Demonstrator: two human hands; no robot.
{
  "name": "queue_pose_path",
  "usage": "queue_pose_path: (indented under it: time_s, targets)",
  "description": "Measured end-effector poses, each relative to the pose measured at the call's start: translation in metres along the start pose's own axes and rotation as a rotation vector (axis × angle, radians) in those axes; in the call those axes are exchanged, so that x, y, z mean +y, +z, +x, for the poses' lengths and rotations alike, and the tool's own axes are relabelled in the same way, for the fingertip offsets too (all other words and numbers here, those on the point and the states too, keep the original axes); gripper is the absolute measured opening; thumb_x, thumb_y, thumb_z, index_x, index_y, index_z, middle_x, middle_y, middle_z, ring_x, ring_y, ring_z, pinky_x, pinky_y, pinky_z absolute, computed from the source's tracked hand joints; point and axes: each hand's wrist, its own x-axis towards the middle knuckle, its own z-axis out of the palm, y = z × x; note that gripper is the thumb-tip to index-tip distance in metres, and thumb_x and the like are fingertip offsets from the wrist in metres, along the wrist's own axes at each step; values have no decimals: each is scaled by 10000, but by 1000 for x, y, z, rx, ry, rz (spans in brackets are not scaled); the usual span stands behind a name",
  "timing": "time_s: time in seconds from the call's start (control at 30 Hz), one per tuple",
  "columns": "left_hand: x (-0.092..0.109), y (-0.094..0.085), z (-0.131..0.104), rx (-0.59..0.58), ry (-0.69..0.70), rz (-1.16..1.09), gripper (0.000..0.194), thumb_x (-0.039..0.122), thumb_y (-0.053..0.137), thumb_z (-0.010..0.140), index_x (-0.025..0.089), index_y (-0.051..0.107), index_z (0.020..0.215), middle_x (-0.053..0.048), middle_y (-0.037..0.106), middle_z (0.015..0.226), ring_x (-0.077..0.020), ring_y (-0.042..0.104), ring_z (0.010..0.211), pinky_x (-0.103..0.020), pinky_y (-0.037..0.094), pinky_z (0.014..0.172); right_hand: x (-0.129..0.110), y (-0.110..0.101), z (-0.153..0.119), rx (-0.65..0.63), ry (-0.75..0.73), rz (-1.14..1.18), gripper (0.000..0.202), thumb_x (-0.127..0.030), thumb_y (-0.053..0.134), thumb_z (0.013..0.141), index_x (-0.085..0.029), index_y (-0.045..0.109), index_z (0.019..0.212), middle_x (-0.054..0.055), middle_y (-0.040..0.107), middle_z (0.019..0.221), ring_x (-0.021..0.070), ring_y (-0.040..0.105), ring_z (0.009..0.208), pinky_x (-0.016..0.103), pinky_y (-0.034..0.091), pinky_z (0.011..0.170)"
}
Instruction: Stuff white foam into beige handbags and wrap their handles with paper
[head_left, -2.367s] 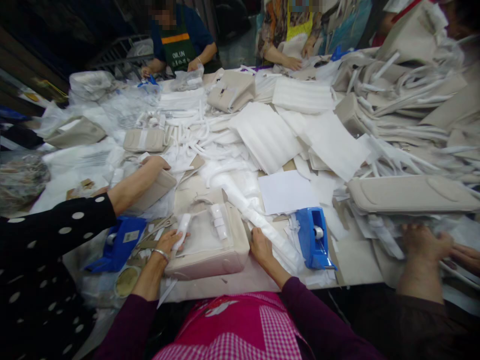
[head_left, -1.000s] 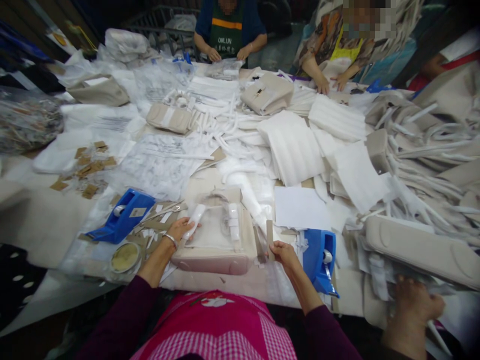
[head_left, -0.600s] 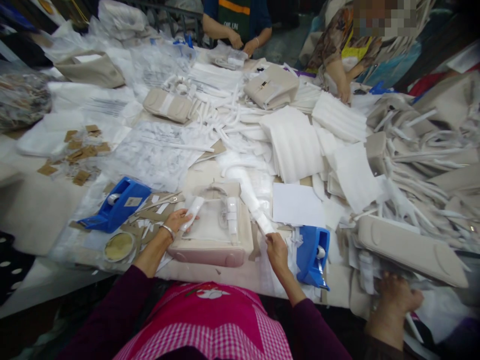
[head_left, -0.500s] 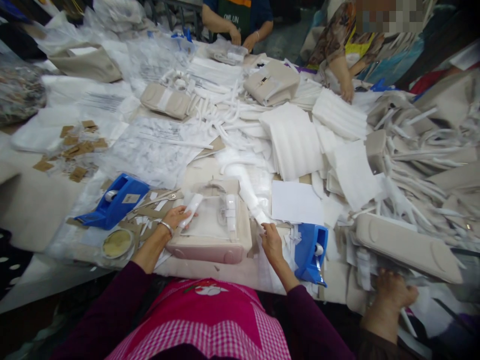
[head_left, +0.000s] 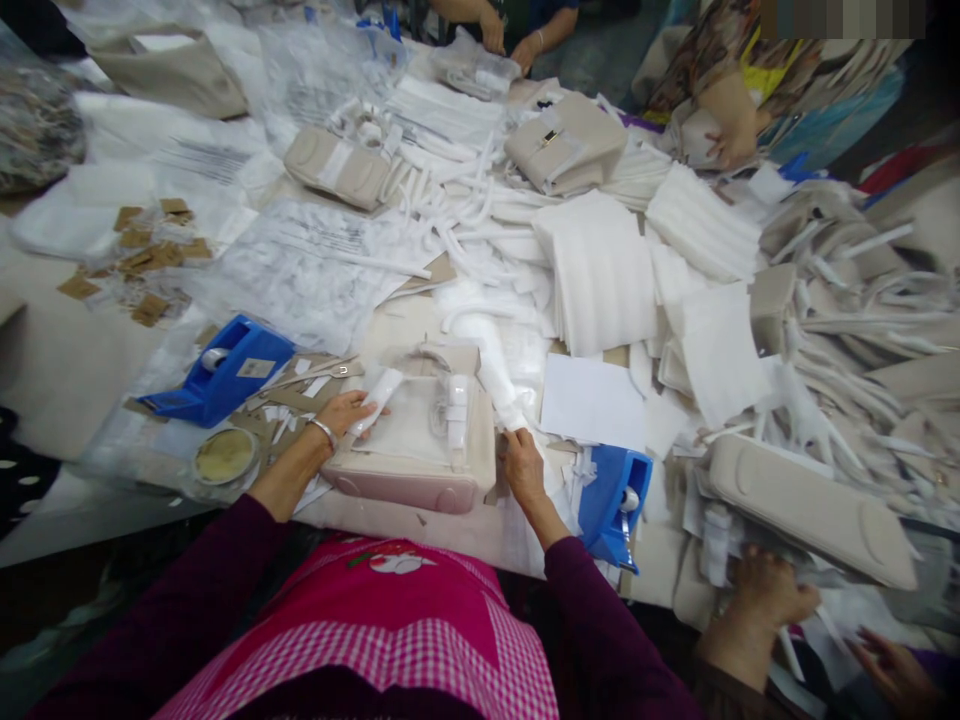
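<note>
A beige handbag (head_left: 409, 488) lies in front of me, with clear plastic film over its upper face and a wrapped buckle strap (head_left: 457, 415) on it. My left hand (head_left: 346, 414) is closed around a white wrapped strap end (head_left: 377, 398) at the bag's left side. By the bag's right side, my right hand (head_left: 525, 468) pinches the lower end of a long white foam-wrapped strip (head_left: 491, 362). The fingertips partly hide that end. A blue tape dispenser (head_left: 616, 505) stands just right of this hand.
Another blue tape dispenser (head_left: 225, 372) and a round tub (head_left: 225, 456) sit at left. White foam sheets (head_left: 596, 270) are stacked beyond the bag. A long beige bag (head_left: 810, 510) lies at right, near a co-worker's hand (head_left: 772, 585). Other people's hands work across the table.
My right hand has come slightly closer to the bag with the strip's end; my left hand keeps its grip. The view has shifted a little. Another person's hand now shows at the lower right.
</note>
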Motion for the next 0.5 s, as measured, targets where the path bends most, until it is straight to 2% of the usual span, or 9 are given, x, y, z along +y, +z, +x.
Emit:
queue_pose_path:
  time_s: [0.13,0.23,0.37,0.43,0.5]
  targets:
    - [-9,-7,8,-17,14,16,313,211,760,648,101,590,887,-103,702,837,-99,535,504,-190,438,383,1,0,-3,-3,-17,59,284,-77,431,826,-181,552,1062,88,531,1107,195,473,1036,275,390,872]
    - [-15,-10,14,-36,31,33,246,182,711,705,92,589,898,-115,699,856,-98,521,491,-198,418,379,1,-4,-1,-64,-9,105,270,-60,402,815,-167,551,1014,96,547,1095,199,471,1032,291,382,893]
    - [-11,-7,11,-6,22,14,169,121,657,737,96,584,887,-114,700,845,-115,527,516,-206,410,392,-7,-17,7,-152,-46,143,358,-19,434,743,-185,573,1028,66,609,1041,198,509,1011,278,391,859]
    - [-8,-5,6,25,12,1,152,117,667,724,105,594,856,-101,694,806,-117,526,507,-208,403,389,-11,-27,13,-203,-57,158,323,-11,458,705,-207,617,907,51,642,956,211,545,977,283,399,797]
    - [-6,-5,3,60,22,4,163,131,704,692,108,617,828,-61,665,706,-110,514,470,-204,389,382,-11,-43,18,-257,-48,170,232,-17,484,672,-204,614,714,55,646,772,214,584,826,295,393,692]
